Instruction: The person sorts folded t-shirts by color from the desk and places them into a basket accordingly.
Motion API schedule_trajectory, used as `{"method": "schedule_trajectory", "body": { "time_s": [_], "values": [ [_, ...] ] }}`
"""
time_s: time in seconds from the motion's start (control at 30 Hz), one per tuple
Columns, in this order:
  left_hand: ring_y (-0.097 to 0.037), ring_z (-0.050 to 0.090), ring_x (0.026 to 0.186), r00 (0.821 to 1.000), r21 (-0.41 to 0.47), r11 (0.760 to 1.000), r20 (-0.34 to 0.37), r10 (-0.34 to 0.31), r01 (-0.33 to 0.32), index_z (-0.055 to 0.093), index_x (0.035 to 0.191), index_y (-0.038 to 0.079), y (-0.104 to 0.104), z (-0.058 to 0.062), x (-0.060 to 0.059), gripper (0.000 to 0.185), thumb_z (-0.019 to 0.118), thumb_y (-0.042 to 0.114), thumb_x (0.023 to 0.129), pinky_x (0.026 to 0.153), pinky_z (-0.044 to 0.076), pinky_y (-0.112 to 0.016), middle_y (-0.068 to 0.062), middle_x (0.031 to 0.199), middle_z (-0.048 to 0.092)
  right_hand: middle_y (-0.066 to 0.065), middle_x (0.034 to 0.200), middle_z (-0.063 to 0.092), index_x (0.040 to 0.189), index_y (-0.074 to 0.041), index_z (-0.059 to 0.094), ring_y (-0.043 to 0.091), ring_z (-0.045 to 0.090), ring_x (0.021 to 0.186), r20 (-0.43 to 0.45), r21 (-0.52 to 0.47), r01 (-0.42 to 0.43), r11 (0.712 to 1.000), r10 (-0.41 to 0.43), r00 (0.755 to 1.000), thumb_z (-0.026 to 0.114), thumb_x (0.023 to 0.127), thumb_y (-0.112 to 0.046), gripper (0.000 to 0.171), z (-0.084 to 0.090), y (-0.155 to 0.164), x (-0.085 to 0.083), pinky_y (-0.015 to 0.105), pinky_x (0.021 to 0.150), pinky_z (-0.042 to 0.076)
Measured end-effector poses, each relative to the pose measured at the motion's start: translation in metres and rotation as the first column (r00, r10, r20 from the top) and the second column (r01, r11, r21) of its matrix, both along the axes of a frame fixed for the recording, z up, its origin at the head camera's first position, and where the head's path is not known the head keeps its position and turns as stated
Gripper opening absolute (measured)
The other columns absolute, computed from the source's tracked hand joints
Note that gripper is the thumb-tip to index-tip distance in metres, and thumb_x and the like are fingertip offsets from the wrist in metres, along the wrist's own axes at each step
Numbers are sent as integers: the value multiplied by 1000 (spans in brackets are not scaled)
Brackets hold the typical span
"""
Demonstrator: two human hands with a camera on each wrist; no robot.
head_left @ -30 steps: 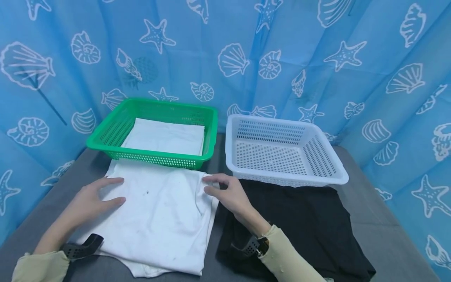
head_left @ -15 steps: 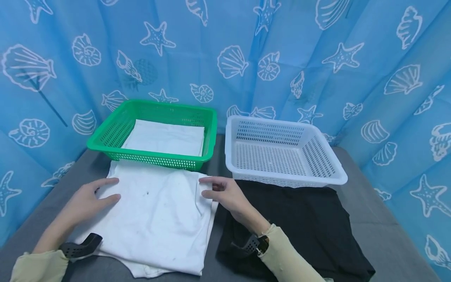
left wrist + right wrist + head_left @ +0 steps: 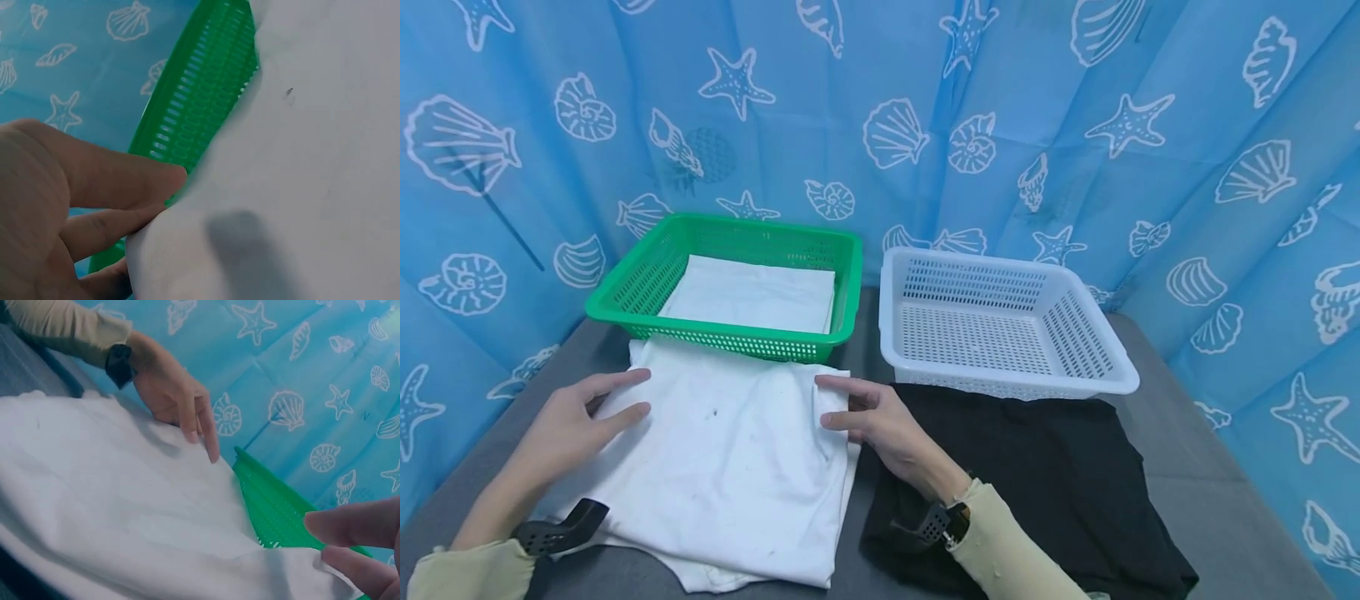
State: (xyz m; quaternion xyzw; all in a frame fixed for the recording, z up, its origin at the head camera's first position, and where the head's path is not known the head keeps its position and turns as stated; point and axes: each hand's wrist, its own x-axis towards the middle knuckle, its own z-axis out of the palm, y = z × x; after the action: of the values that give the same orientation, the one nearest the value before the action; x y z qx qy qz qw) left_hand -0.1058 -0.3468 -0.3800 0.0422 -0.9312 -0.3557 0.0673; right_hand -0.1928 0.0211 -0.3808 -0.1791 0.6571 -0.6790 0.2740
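Note:
A white garment [image 3: 730, 467] lies flat on the grey table [image 3: 1187, 467] in front of a green basket [image 3: 625, 292]. My left hand [image 3: 580, 417] rests on its upper left edge with straight fingers; in the left wrist view the fingertips [image 3: 144, 187] meet the cloth's edge [image 3: 300, 156]. My right hand [image 3: 868, 417] lies on the garment's upper right edge, index finger and thumb spread, a small crease between them. The right wrist view shows the white garment [image 3: 125, 500], my left hand [image 3: 181, 406] across it and my right fingertips [image 3: 356, 544] at the near corner.
The green basket holds a folded white cloth [image 3: 752, 292]. A white basket [image 3: 1120, 367] with nothing in it stands to its right. A black garment [image 3: 1045, 467] lies spread in front of it, under my right forearm. A blue shell-print curtain [image 3: 925, 83] closes off the back and sides.
Both hands have slid a little to the left over the white garment. A crease has bunched up at the right edge under my right hand.

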Motion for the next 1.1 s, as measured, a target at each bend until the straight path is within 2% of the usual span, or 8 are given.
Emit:
{"method": "schedule_trajectory", "body": {
  "time_s": [0.17, 0.3, 0.33, 0.4, 0.53, 0.73, 0.97, 1.1],
  "values": [
    [-50, 37, 129, 999, 21, 1000, -55, -4, 5, 54, 140, 4, -1, 1, 4, 57, 66, 37, 96, 96, 34, -64, -25, 138, 49, -1, 143, 50, 134, -18, 64, 21, 43, 129, -40, 1, 7, 1000, -7, 999, 76, 85, -12, 50, -2, -4, 4, 50, 106, 32],
    [-46, 40, 130, 994, 12, 1000, -112, 11, -10, 56, 140, 8, -2, 0, 9, 54, 67, 36, 95, 105, 35, -28, -18, 136, 52, -1, 145, 47, 135, -18, 63, 24, 46, 128, -35, -46, 19, 999, -21, 999, 76, 85, -8, 52, -3, -8, 8, 49, 103, 39],
    [-46, 40, 130, 993, 12, 1000, -121, 10, -9, 56, 140, 8, -2, 0, 10, 53, 67, 35, 96, 106, 35, -28, -18, 136, 52, -1, 145, 47, 135, -18, 63, 25, 48, 127, -32, -54, 20, 998, -22, 999, 76, 85, -7, 52, -4, -8, 9, 49, 101, 41],
    [-46, 39, 130, 992, 8, 1000, -126, 9, -8, 56, 140, 8, -3, -1, 11, 53, 67, 35, 96, 106, 35, -30, -18, 136, 51, -2, 144, 48, 133, -18, 65, 24, 47, 126, -29, -47, 6, 999, -8, 1000, 76, 84, -6, 52, -5, -10, 11, 49, 100, 42],
    [-49, 38, 129, 993, 5, 1000, -115, 0, 0, 55, 140, 5, -3, -1, 10, 53, 66, 33, 96, 95, 33, -66, -22, 136, 49, -5, 139, 52, 129, -18, 68, 17, 40, 131, -83, 43, -56, 997, 59, 995, 78, 83, -8, 47, -9, -16, 17, 45, 106, 34],
    [-49, 38, 128, 994, -13, 1000, -110, -27, 26, 55, 140, 6, -1, 0, 5, 53, 68, 32, 95, 93, 34, -67, -21, 136, 48, -5, 134, 58, 128, -19, 68, 14, 51, 123, -249, 161, 51, 986, -9, 968, 79, 81, -2, 51, -9, -22, 27, 36, 97, 45],
    [-50, 38, 126, 990, -29, 994, -93, -104, 102, 53, 140, 3, 1, -1, 1, 58, 72, 30, 92, 92, 35, -67, -25, 136, 47, 0, 134, 58, 125, -16, 70, 19, 48, 126, -224, 169, 144, 975, -104, 969, 75, 81, 5, 49, 13, -10, 20, 44, 103, 39],
    [-52, 33, 129, 988, -65, 987, -42, -151, 148, 48, 142, 3, 4, -6, -1, 67, 74, 35, 90, 95, 29, -69, -28, 140, 42, 1, 136, 56, 124, -17, 71, 20, 44, 129, -231, 209, 158, 965, -108, 967, 75, 81, 4, 49, 1, -5, 15, 46, 106, 35]
  ]
}}
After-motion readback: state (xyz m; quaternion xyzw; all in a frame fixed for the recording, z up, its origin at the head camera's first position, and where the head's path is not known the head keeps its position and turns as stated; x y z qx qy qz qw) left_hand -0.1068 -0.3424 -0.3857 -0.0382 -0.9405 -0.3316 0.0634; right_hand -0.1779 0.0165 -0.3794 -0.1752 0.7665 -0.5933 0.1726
